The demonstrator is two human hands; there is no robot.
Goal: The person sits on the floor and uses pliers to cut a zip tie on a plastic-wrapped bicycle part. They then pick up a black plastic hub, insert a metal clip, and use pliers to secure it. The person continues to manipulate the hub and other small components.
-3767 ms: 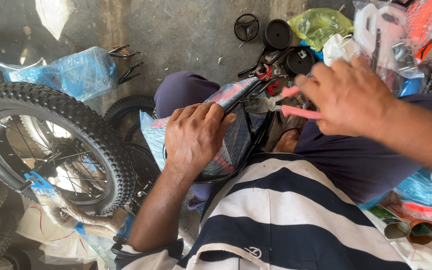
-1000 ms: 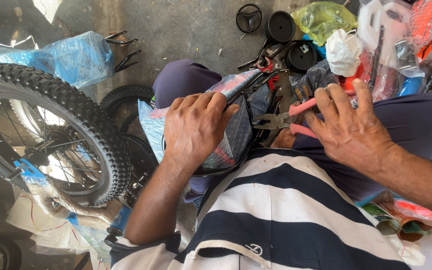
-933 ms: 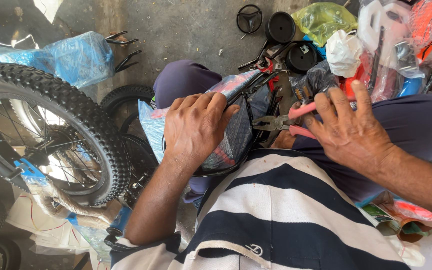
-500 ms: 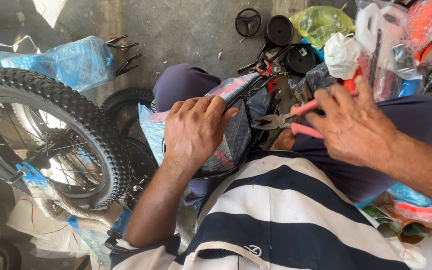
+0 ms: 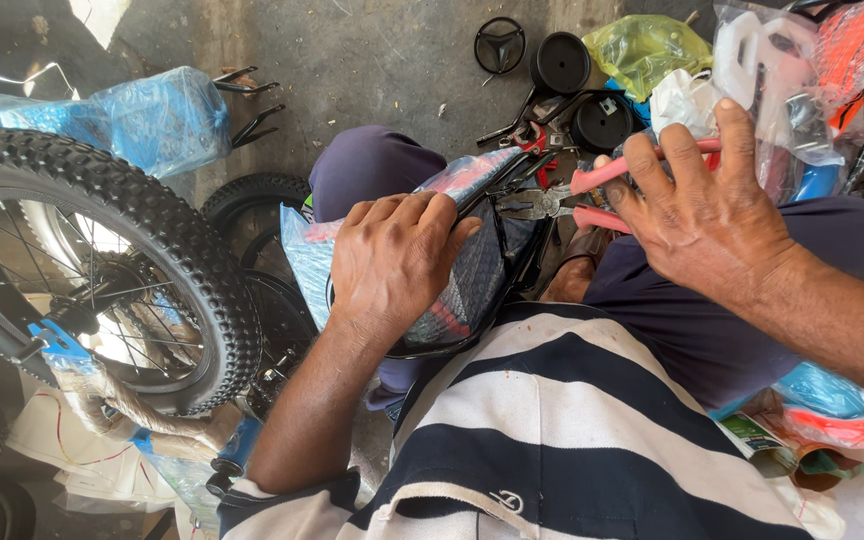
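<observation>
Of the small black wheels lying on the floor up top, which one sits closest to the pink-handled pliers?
The lower black wheel, lying just above the pliers. The other solid wheel and the spoked one lie farther up the floor.

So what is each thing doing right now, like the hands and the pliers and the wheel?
Left hand: pressing down on the plastic-wrapped bike part.
Right hand: gripping the pink-handled pliers.
Pliers: jaws look nearly closed, pointing at the wrapped part.
Knobby wheel: upright, not held.
Blue plastic bag: lying on the floor, full.
</observation>
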